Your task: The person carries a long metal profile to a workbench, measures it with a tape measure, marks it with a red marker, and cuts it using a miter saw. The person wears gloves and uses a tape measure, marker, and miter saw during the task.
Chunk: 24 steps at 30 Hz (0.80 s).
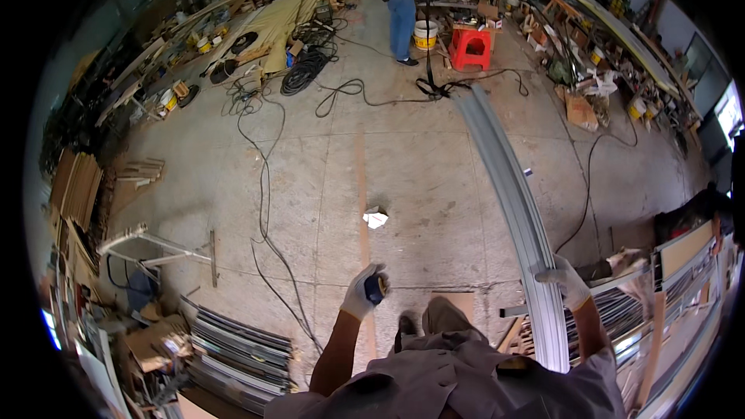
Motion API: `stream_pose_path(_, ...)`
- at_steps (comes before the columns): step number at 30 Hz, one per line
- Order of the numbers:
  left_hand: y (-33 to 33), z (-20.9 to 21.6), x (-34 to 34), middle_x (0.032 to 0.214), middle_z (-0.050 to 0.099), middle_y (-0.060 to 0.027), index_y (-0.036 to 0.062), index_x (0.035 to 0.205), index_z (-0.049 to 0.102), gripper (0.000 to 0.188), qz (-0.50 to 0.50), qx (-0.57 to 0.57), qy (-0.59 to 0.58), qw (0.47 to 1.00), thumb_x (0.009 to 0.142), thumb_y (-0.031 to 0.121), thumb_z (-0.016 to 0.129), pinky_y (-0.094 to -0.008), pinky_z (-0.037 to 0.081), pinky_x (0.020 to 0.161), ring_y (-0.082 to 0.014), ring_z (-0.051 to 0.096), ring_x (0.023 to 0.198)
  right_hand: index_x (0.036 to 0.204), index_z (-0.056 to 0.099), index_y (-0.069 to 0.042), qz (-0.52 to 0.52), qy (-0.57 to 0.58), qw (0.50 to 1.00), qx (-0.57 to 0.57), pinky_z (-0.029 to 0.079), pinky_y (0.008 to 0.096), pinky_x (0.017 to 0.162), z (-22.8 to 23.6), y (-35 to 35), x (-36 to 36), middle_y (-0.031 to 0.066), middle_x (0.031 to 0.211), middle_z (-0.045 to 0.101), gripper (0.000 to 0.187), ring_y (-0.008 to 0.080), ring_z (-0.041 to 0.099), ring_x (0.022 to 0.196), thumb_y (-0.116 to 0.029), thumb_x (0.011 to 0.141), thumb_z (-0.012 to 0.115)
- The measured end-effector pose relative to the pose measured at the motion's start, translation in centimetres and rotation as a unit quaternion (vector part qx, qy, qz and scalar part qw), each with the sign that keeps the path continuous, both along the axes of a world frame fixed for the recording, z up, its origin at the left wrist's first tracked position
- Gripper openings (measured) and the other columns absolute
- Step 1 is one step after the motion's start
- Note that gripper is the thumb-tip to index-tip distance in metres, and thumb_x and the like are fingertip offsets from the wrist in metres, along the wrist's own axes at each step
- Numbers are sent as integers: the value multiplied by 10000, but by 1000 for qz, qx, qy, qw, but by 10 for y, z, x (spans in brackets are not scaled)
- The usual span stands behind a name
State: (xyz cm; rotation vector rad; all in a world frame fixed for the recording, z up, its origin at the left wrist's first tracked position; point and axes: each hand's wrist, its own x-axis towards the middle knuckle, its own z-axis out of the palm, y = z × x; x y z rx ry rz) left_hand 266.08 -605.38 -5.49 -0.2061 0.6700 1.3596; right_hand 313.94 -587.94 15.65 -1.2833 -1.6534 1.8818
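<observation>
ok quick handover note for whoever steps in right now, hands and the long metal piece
Left hand: gloved, closed on a small dark blue tool, held over the concrete floor.
Right hand: gloved, resting on the near end of the long grey metal channel.
The channel runs away across the floor toward a red stool.
Done: channel steadied.
Left: nothing on the channel shows any work yet.
</observation>
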Motion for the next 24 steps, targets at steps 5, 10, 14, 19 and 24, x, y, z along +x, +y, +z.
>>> stream_pose_path(5, 92, -2, -81, 957, 730, -129, 70, 1204, 663, 299, -6, -15, -73, 997, 1062, 326, 602, -447, 591, 769, -295, 703, 797, 1344, 596, 69, 11, -61, 997, -40, 512, 312, 931, -9, 88, -142, 153, 1165, 699, 618, 201, 660, 1070, -109, 777, 765)
stream_pose_path(10, 155, -53, -195, 988, 739, -152, 13, 1116, 713, 376, 44, -58, -104, 992, 1058, 355, 566, -421, 587, 772, -319, 706, 850, 1441, 521, 92, 69, -140, 988, 13, 518, 358, 976, -63, 200, -259, 227, 1238, 688, 830, 277, 667, 1138, -236, 740, 820)
stream_pose_path(14, 151, -62, -295, 1011, 735, -197, -34, 1077, 707, 483, 155, -107, -86, 978, 1012, 432, 597, -434, 603, 725, -321, 700, 846, 1446, 499, 89, 144, -232, 953, 131, 535, 420, 981, -117, 311, -377, 301, 1255, 675, 939, 388, 684, 1147, -361, 695, 838)
stream_pose_path(19, 204, -20, -390, 924, 716, -161, 36, 1007, 688, 395, 278, -165, -80, 943, 992, 429, 660, -454, 611, 762, -325, 697, 834, 1447, 500, 72, 144, -241, 949, 147, 538, 441, 989, -102, 415, -545, 317, 1262, 670, 917, 418, 679, 1161, -342, 696, 825)
stream_pose_path(24, 299, -49, -507, 894, 711, -141, 38, 1029, 690, 346, 320, -159, -93, 929, 997, 381, 660, -451, 600, 715, -323, 690, 798, 1453, 485, 71, 144, -203, 953, 173, 541, 450, 982, -126, 524, -693, 322, 1230, 675, 892, 434, 678, 1147, -301, 710, 812)
